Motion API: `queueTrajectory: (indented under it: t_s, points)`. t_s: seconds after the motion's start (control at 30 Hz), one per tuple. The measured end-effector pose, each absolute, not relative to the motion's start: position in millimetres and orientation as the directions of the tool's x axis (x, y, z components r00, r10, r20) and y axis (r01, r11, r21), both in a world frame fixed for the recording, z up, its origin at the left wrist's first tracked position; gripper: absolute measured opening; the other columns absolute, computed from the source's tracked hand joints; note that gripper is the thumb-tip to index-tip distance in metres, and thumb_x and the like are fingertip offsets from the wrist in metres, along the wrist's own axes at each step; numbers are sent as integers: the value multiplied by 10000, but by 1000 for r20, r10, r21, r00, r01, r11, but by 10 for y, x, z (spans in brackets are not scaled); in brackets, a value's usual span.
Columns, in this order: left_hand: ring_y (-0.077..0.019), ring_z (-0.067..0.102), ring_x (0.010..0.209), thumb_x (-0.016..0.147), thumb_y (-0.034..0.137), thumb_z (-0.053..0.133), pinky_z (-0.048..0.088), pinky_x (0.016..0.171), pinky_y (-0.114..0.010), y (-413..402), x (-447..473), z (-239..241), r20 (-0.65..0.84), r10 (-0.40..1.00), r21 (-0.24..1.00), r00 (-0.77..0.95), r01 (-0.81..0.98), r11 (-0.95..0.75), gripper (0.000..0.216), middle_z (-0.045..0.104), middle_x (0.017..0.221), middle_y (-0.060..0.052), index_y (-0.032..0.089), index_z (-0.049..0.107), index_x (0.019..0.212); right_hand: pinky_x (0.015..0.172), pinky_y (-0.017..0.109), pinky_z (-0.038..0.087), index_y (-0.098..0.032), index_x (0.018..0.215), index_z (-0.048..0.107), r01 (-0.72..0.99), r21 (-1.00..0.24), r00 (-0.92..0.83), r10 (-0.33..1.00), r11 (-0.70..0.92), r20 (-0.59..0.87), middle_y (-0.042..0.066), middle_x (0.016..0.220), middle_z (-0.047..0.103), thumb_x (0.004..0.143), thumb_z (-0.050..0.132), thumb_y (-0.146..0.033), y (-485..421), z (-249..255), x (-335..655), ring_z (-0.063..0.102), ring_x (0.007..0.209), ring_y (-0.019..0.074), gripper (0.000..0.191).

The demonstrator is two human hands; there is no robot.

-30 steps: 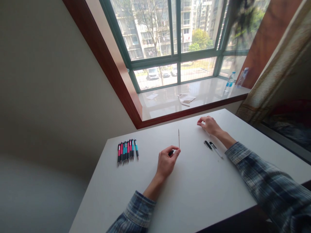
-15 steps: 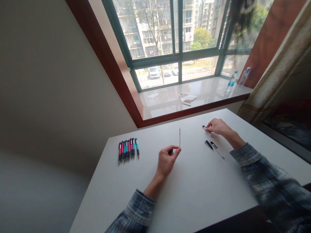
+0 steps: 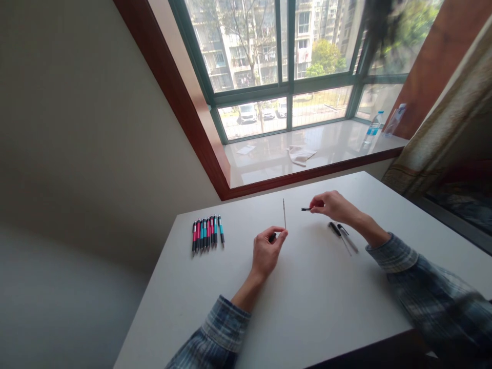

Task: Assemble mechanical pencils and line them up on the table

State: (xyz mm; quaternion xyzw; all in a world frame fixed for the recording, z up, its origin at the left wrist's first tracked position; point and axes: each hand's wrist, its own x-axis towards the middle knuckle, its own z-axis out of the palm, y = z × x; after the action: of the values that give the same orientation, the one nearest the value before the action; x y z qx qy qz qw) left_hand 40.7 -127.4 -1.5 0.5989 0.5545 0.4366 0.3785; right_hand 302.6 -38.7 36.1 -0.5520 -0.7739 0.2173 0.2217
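Observation:
My left hand [image 3: 266, 252] is closed, with thumb and fingertips pinching a thin pen refill [image 3: 284, 213] that points up and away. A small black piece [image 3: 272, 238] shows between its curled fingers; most of that piece is hidden. My right hand [image 3: 332, 206], above the table's far right part, pinches a short black pen part [image 3: 306, 209] whose end sticks out to the left, towards the refill. Below my right hand lie a black pen part [image 3: 334, 228] with a thin length beside it, and a clear pen barrel [image 3: 349, 240] with a black clip end.
A row of several click pens [image 3: 205, 234], pink and turquoise with black grips, lies at the left of the white table [image 3: 300, 302]. Behind it, the windowsill [image 3: 265, 166] holds a crumpled cloth [image 3: 300, 155] and a water bottle [image 3: 372, 128]. A curtain [image 3: 434, 128] hangs at the right.
My right hand has lifted the black pen part from the table and moved it left, nearer the refill. My left hand stays nearly still; the view has shifted slightly.

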Motion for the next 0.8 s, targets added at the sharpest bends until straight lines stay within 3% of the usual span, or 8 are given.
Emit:
queueTrajectory:
  t_s: [0.13, 0.43, 0.8]
  points:
    - [-104, 306, 565, 859, 557, 665, 245, 533, -244, -1277, 415, 27, 142, 989, 935, -49, 333, -118, 393, 362, 599, 50, 172, 745, 878, 674, 252, 477, -216, 855, 790, 632, -664, -411, 899, 400, 151, 11, 732, 746, 837, 721, -311, -672, 340, 2577, 660, 680, 156, 118]
    - [-111, 296, 571, 836, 572, 688, 244, 539, -249, -1278, 390, 47, 181, 977, 922, -115, 365, -127, 401, 342, 594, 48, 180, 767, 856, 660, 257, 482, -201, 833, 784, 535, -763, -439, 891, 364, 117, 15, 732, 740, 827, 737, -356, -773, 292, 2463, 650, 680, 155, 162]
    - [-110, 281, 548, 803, 602, 703, 230, 531, -264, -1268, 379, 57, 156, 982, 918, -107, 382, -104, 429, 329, 561, 51, 184, 796, 838, 670, 257, 475, -220, 864, 789, 604, -687, -462, 880, 405, 112, 23, 759, 751, 851, 710, -328, -777, 292, 2474, 661, 695, 168, 134]
